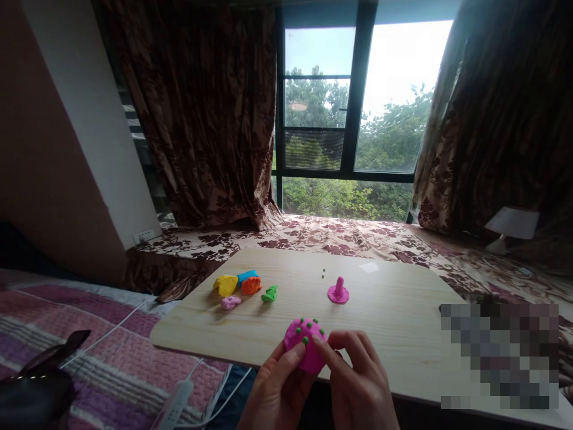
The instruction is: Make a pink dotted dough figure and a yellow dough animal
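Observation:
My left hand (282,379) is closed around the edge of a bright pink modelling clay cap (313,357), rounded and dotted with several small green clay balls (309,325). The thumb lies on the cap's face, just under one green ball. From the other side, my right hand (358,373) reaches in with its index fingertip pressed on the cap and its other fingers curled. Its thumb is mostly hidden. Beyond the hands stands a pink clay piece (339,292), a flat disc with an upright stem.
Lumps of yellow (225,285), blue (247,276), orange (251,285), light pink (230,303) and green clay (270,293) lie on the wooden table (295,263). Two tiny bits (323,273) and a white paper piece (369,267) are farther back. A power strip (174,406) sits lower left.

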Tool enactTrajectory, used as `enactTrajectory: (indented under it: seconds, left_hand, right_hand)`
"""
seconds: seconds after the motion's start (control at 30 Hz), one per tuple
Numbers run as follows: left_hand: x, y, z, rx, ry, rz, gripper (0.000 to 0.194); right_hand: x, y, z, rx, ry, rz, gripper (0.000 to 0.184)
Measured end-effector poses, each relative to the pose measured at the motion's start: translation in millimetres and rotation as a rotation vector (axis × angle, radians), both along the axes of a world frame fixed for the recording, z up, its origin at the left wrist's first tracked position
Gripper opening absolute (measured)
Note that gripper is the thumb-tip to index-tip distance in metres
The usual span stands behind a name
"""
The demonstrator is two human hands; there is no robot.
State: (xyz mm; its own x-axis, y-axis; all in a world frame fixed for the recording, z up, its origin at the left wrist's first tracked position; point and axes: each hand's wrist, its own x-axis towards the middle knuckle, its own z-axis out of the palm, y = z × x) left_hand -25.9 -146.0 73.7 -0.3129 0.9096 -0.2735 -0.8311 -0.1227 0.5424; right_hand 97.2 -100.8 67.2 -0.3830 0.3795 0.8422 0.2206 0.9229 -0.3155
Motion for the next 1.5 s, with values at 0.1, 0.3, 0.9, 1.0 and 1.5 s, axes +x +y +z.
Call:
enactTrajectory:
  seconds: [0.1,0.3,0.9,1.0,1.5]
  left_hand:
    - [-0.9,-0.2,7.9,-0.018,-0.06,0.064,0.022]
    - [-8.2,-0.3,11.9,-0.023,-0.099,0.066,0.018]
    - [-58.4,21.3,-19.1,-0.238,-0.094,0.081,0.044]
    - [-62.1,27.8,-17.5,-0.249,-0.122,0.076,0.046]
    - [-39.9,23.6,-25.9,-0.103,0.001,0.042,0.02]
  right_hand:
    - [8.3,-2.1,8.7,-0.091,0.064,0.057,0.05]
    - [33.9,51.0,34.6,-0.321,0.056,-0.008,0.026]
    - [-73.0,296.0,2.3,-0.752,-0.853,-0.197,0.025]
    - [-84.2,300.6,1.7,-0.715,-0.926,-0.198,0.026]
    - [-52.2,141.6,79.1,-0.603,-0.73,0.373,0.013]
